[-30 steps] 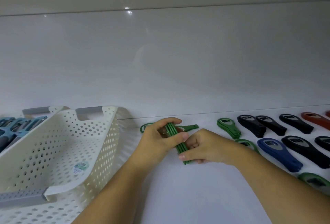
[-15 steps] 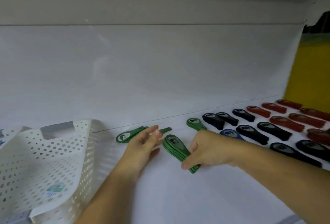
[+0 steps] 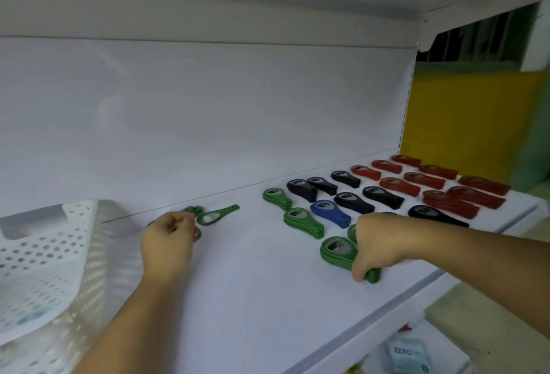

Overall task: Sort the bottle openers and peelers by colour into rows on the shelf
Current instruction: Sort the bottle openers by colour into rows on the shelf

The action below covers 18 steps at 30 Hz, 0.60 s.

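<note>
Fingers of the right hand curl down around the handle end of a green opener stack. They grip it against the shelf close to its front edge, probably so the pieces stay squared together while the stack is set at the near end of the green line. Another green stack shows just behind that hand, mostly hidden by it. To the left, a white perforated basket sits tilted with its open side towards the person, apparently as the supply. Beside it, the left hand is curled, and it seems to pinch slim green tools that stick out on either side of it. How many it holds cannot be told. A long-handled green opener lies loose just beyond, handle pointing right, not yet in any line. Farther back, two more green stacks lead towards the rear wall. To their right come a blue stack, the black stacks and then the red stacks at the far end. Each colour keeps its own band, heads facing the back, so most of the sorting looks done, with green the colour now in hand.
</note>
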### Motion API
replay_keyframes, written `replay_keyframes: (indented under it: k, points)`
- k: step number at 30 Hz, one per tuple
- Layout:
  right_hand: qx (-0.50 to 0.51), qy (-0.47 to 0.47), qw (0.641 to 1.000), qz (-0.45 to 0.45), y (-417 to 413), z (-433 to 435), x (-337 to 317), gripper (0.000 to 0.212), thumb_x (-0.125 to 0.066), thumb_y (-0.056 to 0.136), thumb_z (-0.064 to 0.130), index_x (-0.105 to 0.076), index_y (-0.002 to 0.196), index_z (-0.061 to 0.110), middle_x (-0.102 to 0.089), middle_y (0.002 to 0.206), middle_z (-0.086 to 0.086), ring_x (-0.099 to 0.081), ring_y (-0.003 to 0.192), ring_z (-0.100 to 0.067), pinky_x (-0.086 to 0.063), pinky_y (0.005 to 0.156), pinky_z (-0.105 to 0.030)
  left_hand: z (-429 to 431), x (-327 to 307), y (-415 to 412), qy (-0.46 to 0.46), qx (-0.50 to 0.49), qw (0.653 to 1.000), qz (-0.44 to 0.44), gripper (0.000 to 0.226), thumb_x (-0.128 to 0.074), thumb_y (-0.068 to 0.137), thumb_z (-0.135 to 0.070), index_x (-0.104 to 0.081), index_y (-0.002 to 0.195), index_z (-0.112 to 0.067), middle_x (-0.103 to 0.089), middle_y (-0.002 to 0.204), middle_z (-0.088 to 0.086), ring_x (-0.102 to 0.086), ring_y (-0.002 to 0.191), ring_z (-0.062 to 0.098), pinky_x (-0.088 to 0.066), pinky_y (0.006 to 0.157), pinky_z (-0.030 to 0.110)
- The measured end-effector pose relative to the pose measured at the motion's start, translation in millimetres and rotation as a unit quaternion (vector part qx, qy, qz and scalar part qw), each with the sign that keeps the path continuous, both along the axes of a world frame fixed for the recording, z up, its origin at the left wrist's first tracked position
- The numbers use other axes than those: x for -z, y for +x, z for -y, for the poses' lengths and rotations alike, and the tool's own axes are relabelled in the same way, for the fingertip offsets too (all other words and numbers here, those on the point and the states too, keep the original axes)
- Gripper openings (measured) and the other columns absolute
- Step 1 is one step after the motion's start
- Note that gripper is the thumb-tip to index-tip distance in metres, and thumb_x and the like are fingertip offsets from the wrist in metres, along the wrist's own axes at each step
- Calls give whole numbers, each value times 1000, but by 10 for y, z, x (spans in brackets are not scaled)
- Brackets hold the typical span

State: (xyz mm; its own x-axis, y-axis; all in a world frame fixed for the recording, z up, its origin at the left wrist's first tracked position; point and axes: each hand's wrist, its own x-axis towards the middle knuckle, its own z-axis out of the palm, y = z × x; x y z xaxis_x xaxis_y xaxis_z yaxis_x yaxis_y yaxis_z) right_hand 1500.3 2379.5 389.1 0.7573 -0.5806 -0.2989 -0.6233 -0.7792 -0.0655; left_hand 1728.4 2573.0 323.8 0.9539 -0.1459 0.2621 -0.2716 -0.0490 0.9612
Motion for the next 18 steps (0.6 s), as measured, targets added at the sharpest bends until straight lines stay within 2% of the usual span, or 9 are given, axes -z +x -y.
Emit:
replay_keyframes:
  k: [3,5,8,9,10,12,15,18]
  points:
    - [6,21,1000,-2,45,67,-10,48,-79,64,40,-38,55,17,-36,50,2,-36,45,-14,-27,44,-22,-53,5,73,-36,-55,997,-41,17,-59,86,-14,-64,71,-17,-61,64,4,-55,63,21,-46,70,35]
    - [2,10,1000,-5,48,73,-50,54,-77,64,53,-36,56,18,-33,51,3,-33,47,-13,-24,45,-24,-104,32,131,-83,-105,988,-82,19,-59,83,-14,-61,64,-17,-59,61,6,-53,64,23,-45,69,35]
    - [-16,-92,993,68,47,70,-192,62,-63,70,69,-33,53,18,-27,48,5,-26,43,-12,-20,45,-27,-120,24,158,-114,-142,976,-118,21,-56,81,-9,-58,60,-12,-56,57,8,-51,58,24,-44,67,35]
    - [-25,-101,987,121,80,47,-242,62,-61,74,67,-31,50,18,-24,44,7,-23,40,-12,-19,45,-27,-111,17,168,-116,-147,974,-126,21,-55,82,-8,-58,61,-11,-56,57,8,-53,54,24,-46,68,36]
    - [-37,-74,982,172,141,1,-265,62,-59,78,64,-30,48,18,-22,41,6,-21,39,-12,-18,45,-27,-100,7,172,-112,-152,972,-137,20,-53,82,-6,-58,63,-10,-56,58,9,-55,47,20,-49,68,37]
    - [-63,10,972,224,369,-160,-223,57,-58,83,55,-35,48,17,-29,42,6,-26,40,-13,-22,46,-28,-77,-14,171,-87,-153,973,-148,18,-51,85,-6,-59,69,-5,-57,62,10,-54,34,11,-54,68,39]
    - [-110,67,962,242,923,-455,66,45,-57,85,43,-40,54,14,-40,53,0,-37,50,-16,-29,50,-27,-61,-46,166,-46,-134,978,-154,19,-50,89,-8,-58,74,-2,-59,66,13,-56,42,21,-57,67,43]
    - [-99,123,941,299,1572,-523,380,27,-55,84,25,-55,65,7,-55,66,-7,-53,61,-23,-41,56,-30,-93,-65,122,-60,-126,980,-140,20,-50,91,-4,-57,72,-2,-56,66,13,-53,51,20,-55,59,36]
